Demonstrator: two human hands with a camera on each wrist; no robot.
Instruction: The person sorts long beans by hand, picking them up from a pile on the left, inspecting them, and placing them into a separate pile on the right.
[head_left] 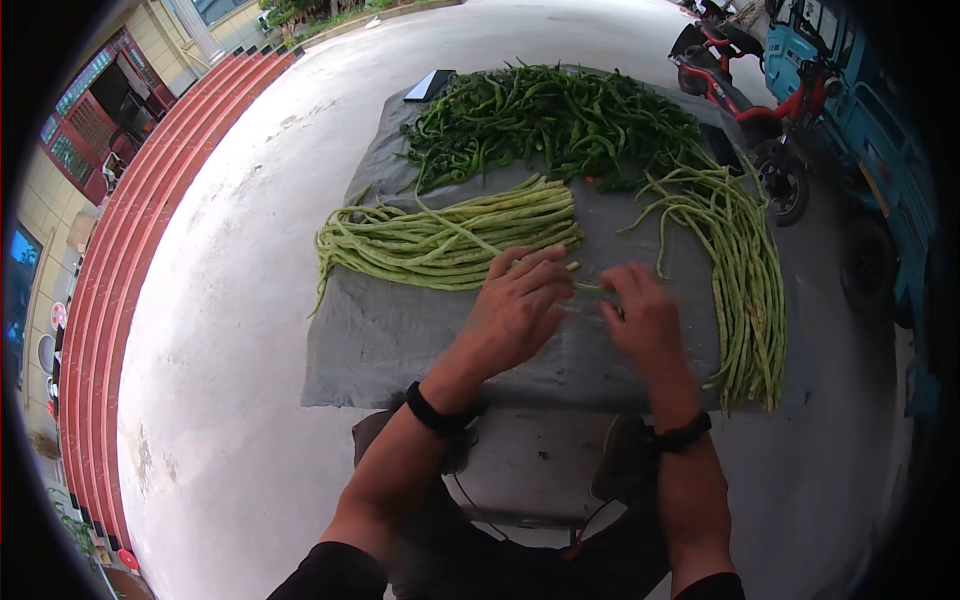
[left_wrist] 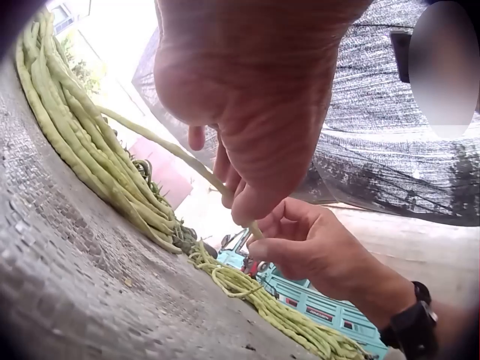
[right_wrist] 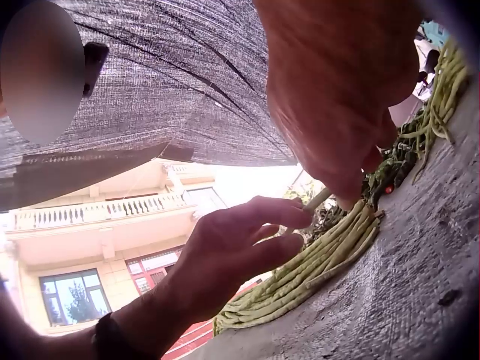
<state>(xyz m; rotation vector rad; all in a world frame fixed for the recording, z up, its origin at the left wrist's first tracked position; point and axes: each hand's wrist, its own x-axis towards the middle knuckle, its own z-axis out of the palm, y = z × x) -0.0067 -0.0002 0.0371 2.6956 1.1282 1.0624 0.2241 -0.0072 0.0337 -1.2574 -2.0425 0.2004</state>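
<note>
A single long green bean (left_wrist: pixel 166 144) runs between both hands over the grey cloth (head_left: pixel 400 340). My left hand (head_left: pixel 522 305) pinches it between thumb and fingers, just in front of a thick bundle of long beans (head_left: pixel 450 235). At the bean's end, my right hand (head_left: pixel 645 310) holds it between thumb and fingertips, as the left wrist view shows. The two hands are close together. Right of them lies a second, looser heap of long beans (head_left: pixel 745 290), spread lengthwise along the cloth's right side.
A large pile of green peppers (head_left: pixel 560 120) covers the far part of the cloth. A phone (head_left: pixel 430 85) lies at its far left corner, and a dark flat object (head_left: pixel 720 148) at the right. Beyond stand a red scooter (head_left: pixel 725 85) and a blue vehicle (head_left: pixel 870 130). Red steps (head_left: pixel 150 240) rise leftward.
</note>
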